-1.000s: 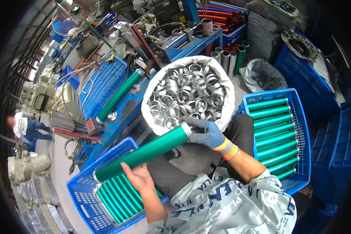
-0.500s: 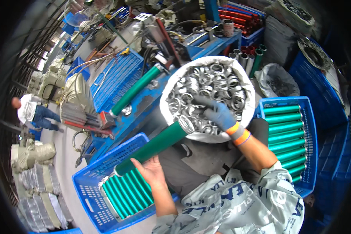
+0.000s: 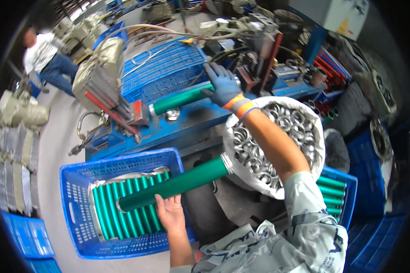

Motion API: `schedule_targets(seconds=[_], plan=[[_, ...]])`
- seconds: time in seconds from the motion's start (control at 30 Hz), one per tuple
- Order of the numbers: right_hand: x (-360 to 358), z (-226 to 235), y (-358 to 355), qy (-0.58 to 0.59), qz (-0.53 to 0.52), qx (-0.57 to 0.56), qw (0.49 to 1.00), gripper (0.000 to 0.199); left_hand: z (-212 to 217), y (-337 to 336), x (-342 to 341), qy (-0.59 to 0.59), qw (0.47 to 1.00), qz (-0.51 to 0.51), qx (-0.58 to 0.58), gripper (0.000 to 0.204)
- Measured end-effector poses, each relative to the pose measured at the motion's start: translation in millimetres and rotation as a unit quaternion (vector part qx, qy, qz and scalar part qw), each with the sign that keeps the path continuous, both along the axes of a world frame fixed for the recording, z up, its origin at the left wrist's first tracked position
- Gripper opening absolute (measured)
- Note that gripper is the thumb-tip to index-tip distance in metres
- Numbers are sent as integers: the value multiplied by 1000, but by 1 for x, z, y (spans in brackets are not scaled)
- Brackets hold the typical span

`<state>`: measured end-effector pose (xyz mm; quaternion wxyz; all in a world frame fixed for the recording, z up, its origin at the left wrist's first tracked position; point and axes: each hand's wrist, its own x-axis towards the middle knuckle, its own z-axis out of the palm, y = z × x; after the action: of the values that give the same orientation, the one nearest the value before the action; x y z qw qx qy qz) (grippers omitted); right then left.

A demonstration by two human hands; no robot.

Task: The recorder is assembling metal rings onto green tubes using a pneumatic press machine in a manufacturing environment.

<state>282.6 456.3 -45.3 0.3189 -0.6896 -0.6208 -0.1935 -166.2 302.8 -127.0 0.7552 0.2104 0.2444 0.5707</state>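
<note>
My bare left hand [image 3: 171, 213] grips a green metal tube [image 3: 177, 185] from beneath, thumb along its near side. The tube slants up to the right, with a silver ring at its upper end. My right hand [image 3: 227, 87], in a blue-grey glove with an orange cuff, reaches over the right part of another green tube [image 3: 182, 100] lying across the blue machine [image 3: 191, 118]. Its fingers are stretched out and apart, hiding part of that tube; whether they touch it is unclear. Below my right forearm stands a white sack [image 3: 232, 136] full of silver rings [image 3: 255, 164].
At lower left, a blue crate [image 3: 123, 157] holds a row of green tubes [image 3: 127, 223]. Another blue crate [image 3: 351, 195] with green tubes stands at right. A red-edged metal fixture [image 3: 141, 113] rises from the machine. A person [image 3: 54, 59] stands at far left.
My right hand has left the sack of rings and moved up and left to the tube on the machine. My left hand still holds its tube. The view has turned.
</note>
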Motion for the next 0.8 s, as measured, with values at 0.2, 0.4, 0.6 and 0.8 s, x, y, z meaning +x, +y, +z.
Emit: schedule_targets(seconds=[0.2, 0.4, 0.6, 0.8], plan=[[60, -80, 52, -88, -210, -231, 946, 67, -24, 16, 4, 17, 999, 4, -42, 49], [-10, 57, -12, 91, 82, 94, 988, 69, -10, 46, 8, 104, 994, 12, -9, 55], [37, 96, -207, 379, 3, 255, 890, 48, -2, 95, 176, 72, 993, -92, -20, 57], [6, 56, -382, 515, -45, 299, 802, 86, -8, 229, 317, 52, 997, -65, 5, 75]])
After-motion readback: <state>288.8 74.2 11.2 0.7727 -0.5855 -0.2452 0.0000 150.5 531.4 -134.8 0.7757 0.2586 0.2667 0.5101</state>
